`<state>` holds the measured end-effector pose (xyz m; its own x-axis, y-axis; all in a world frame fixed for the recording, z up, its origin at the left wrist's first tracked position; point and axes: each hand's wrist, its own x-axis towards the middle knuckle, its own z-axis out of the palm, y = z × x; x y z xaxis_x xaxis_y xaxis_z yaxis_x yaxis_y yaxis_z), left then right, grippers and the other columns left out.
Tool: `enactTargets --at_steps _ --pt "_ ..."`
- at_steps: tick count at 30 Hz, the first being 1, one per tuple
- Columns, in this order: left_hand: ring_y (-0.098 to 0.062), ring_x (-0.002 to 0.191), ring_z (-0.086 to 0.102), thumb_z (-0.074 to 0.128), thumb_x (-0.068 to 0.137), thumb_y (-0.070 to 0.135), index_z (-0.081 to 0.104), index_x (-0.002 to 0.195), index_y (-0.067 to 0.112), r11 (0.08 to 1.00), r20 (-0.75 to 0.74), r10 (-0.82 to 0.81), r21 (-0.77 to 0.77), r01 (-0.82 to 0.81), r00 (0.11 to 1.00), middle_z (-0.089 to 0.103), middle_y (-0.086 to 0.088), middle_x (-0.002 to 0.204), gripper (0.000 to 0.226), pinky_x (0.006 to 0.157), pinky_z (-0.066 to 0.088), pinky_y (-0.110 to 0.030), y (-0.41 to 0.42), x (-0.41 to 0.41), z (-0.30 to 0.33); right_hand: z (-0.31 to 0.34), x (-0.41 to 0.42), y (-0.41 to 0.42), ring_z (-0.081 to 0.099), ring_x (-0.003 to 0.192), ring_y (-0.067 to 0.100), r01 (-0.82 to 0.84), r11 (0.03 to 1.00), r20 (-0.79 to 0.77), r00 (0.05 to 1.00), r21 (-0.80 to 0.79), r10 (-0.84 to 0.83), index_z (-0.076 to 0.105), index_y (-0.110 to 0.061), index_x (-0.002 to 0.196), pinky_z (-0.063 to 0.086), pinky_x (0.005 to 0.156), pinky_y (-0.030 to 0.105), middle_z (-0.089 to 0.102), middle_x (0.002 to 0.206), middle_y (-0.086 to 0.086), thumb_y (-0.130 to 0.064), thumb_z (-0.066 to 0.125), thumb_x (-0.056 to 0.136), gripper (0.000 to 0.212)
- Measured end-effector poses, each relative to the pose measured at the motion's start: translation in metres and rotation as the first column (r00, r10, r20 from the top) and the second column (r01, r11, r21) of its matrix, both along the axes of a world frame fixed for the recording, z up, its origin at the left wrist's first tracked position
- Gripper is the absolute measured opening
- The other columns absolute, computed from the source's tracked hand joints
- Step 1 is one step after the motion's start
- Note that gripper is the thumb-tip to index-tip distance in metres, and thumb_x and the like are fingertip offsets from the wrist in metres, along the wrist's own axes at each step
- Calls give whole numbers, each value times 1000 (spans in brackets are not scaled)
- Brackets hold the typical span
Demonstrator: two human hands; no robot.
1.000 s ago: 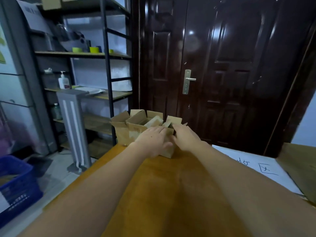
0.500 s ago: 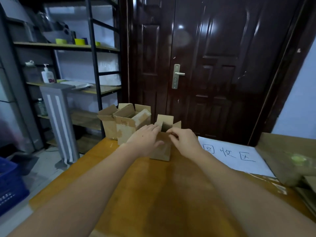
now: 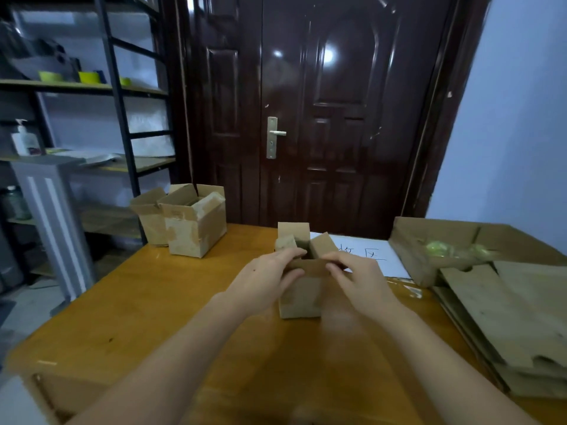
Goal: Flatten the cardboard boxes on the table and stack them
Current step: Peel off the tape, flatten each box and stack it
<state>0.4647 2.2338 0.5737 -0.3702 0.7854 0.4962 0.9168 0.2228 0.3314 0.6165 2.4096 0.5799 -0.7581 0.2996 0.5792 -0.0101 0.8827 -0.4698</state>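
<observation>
1. I see my left hand (image 3: 266,279) and right hand (image 3: 359,279) both pinching the near flap of one small box (image 3: 302,297), its flaps open, upright mid-table (image 3: 147,305).
2. Two more open boxes (image 3: 187,225) stand touching, well left of it.
3. A flat stack (image 3: 503,320) lies to its right.

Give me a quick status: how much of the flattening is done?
Done: flattened cardboard lies stacked at the table's right. In hand: left hand and right hand grip the near flap of a small open box. Left: two upright boxes at the far-left corner.
</observation>
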Motion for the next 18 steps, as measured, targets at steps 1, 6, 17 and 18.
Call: enactTargets --at_steps 1,6,17,18 --pt "-2 111 61 52 105 46 46 142 43 1000 25 -13 0 13 1000 64 17 128 38 86 52 -20 4 6 -4 -2 7 2 66 92 6 1 1000 6 1000 12 -1 73 -25 115 53 86 33 74 101 -14 -15 62 98 22" --pt "4 99 59 48 105 45 44 132 46 996 124 14 84 -24 992 64 20 116 27 78 55 -18 19 21 -14 -6 22 7 60 108 5 18 1000 68 998 20 -20 60 -28 137 49 97 33 68 116 -15 -27 56 102 36" --pt "2 107 61 30 109 55 69 119 38 992 382 -60 128 12 922 70 20 112 44 93 50 -25 11 4 -4 -11 18 0 54 124 -6 -10 1000 44 999 14 9 68 -35 117 42 103 20 64 125 -24 -50 47 99 32" --pt "1 109 61 33 108 55 68 124 38 997 359 -48 76 22 932 69 19 116 42 93 50 -25 10 0 -3 -13 17 -1 48 127 -13 -25 999 44 999 23 24 71 -34 115 37 103 14 60 125 -28 -50 46 100 33"
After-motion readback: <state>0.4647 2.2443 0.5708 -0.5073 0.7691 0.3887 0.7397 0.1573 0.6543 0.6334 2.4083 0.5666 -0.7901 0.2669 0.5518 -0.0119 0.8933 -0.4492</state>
